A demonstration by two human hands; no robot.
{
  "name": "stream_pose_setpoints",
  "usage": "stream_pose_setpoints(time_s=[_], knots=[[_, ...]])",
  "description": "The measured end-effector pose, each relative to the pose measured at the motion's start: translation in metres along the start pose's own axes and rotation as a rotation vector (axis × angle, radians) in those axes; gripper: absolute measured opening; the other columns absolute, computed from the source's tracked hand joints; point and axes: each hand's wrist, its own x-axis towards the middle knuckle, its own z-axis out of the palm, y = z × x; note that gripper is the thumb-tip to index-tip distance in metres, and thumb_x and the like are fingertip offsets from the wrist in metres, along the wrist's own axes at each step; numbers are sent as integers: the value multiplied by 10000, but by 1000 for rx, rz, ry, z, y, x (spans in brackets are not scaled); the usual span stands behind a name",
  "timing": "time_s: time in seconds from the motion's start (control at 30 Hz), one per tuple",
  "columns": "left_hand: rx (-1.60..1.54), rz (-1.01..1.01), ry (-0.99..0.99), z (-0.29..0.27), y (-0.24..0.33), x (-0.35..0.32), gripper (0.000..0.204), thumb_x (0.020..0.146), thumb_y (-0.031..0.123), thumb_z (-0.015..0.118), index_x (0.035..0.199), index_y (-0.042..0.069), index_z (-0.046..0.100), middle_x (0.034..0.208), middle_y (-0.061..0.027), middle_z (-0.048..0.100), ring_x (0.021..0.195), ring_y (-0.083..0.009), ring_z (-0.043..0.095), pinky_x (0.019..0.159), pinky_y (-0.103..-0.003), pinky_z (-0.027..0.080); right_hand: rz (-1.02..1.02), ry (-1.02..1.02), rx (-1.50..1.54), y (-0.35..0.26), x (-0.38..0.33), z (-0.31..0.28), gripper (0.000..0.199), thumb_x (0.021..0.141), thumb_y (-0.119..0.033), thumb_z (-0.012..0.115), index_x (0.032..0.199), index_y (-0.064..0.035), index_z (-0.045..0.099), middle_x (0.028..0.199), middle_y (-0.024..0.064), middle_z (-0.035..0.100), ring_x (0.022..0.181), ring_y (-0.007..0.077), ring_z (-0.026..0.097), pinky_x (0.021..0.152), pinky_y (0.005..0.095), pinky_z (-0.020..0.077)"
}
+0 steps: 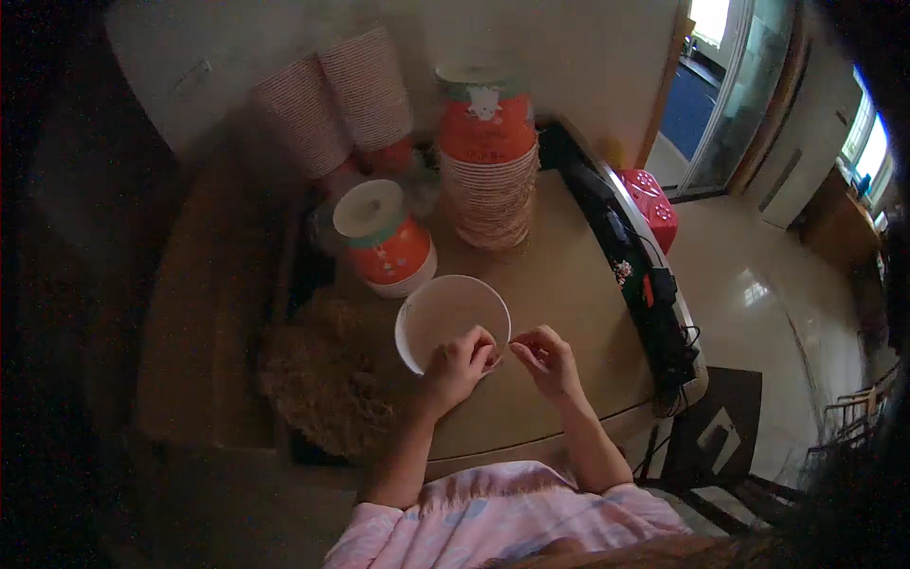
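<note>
Working at the white tub's (449, 313) near-right rim, mid-frame, I'd use small, even finger movements — left hand (459, 365) and right hand (548, 360) each show a pressed-together grip, contents unclear. I count one open tub, one upturned orange tub (390, 248) — maybe nested — two pale stacks (368, 87) upper left, one orange-topped stack (487, 161) upper middle, one fibre heap (322, 384) lower left.

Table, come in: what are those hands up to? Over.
Left hand at rim of white tub; right hand just beside it. Both grips unclear. Tall tub stack behind; brown fibrous heap at left.
</note>
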Motion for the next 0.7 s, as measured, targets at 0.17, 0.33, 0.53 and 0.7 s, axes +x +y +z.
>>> stream_pose_setpoints(time_s=[0.17,0.33,0.53,0.7], knots=[[-146,-78,33,3,-9,-5,93,862,106,509,922,36,508,747,-145,616,713,-289,624,615,-381,471,-241,-72,-456,-39,1,13,106,773,-35,647,875,-40,617,763,27,535,685,93,537,579,228,434],[-115,119,178,-2,-12,-14,153,834,100,562,966,30,528,765,-116,615,697,-227,620,614,-335,477,-241,-163,-223,-33,-3,25,92,768,-31,648,853,-23,613,771,28,544,684,89,531,579,226,432],[-188,50,98,-13,-7,-18,146,775,123,654,860,12,612,768,-84,612,672,-145,590,620,-279,467,-20,-144,210,-51,-9,33,52,784,-33,631,791,2,593,722,27,557,668,83,516,584,211,416],[-241,34,98,-16,-4,-20,119,783,112,644,830,6,613,740,-74,609,659,-128,579,609,-276,461,-78,11,151,-51,0,17,24,813,-38,584,796,-21,588,727,24,552,658,97,518,609,226,415]])
